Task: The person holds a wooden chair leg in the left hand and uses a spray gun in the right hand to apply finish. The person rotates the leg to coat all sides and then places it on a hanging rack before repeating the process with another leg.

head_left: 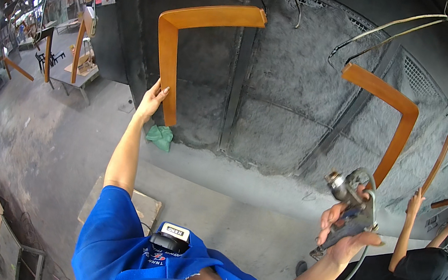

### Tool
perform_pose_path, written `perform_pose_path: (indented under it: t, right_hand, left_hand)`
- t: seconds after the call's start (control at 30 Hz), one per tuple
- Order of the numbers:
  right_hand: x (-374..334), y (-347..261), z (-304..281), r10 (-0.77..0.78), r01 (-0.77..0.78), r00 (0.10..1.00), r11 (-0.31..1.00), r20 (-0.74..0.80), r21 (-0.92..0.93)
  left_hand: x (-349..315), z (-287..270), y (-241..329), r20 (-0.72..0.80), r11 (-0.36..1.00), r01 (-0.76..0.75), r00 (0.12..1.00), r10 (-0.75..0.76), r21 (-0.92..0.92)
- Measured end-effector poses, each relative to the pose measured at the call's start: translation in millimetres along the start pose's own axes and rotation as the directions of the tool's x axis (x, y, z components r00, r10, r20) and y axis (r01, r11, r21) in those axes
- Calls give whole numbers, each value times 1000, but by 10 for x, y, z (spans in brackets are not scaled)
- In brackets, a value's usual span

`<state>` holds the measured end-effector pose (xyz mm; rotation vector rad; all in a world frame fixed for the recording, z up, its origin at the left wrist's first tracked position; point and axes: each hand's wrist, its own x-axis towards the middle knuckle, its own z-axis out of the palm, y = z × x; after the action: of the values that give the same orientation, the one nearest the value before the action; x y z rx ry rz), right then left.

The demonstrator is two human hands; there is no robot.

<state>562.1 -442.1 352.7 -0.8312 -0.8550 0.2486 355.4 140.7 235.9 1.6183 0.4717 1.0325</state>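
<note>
My left hand (151, 102) grips the lower leg of an angled, orange-brown wooden furniture part (169, 49). Its upper arm reaches right to a hanging wire. In my right hand (344, 245) is a spray gun (356, 210) with a metal nozzle end. A grey hose (375, 208) loops from the gun along my right forearm. Beyond the gun hangs a second angled wooden part (401, 126), which neither hand visibly holds; the gun hides part of its lower end.
Ahead stands a dust-coated dark booth wall (282, 84) with mesh panels. A green bag (160, 137) lies at its foot. A co-worker in black (418, 264) raises a hand to another wooden part (439, 163) at right. More parts hang left, near a work table (76, 75).
</note>
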Motion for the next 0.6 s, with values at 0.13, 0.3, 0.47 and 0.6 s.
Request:
perform_pose_path:
  t: [0.13,0.3,0.47,0.6]
  right_hand:
    - [56,-60,-13,-36,13,981,992,-189,-123]
    - [-43,-89,9,20,-27,996,996,-82,-83]
    - [-148,0,48,45,-59,996,981,82,184]
    - [-270,130,85,236,-238,969,971,75,26]
  left_hand:
    - [-19,23,1,6,1000,5,1000,-5,4]
    - [-39,42,69,37,1000,5,999,-6,29]
    - [5,77,52,-75,990,15,997,-4,140]
    - [-28,-18,92,-341,998,-55,938,64,35]
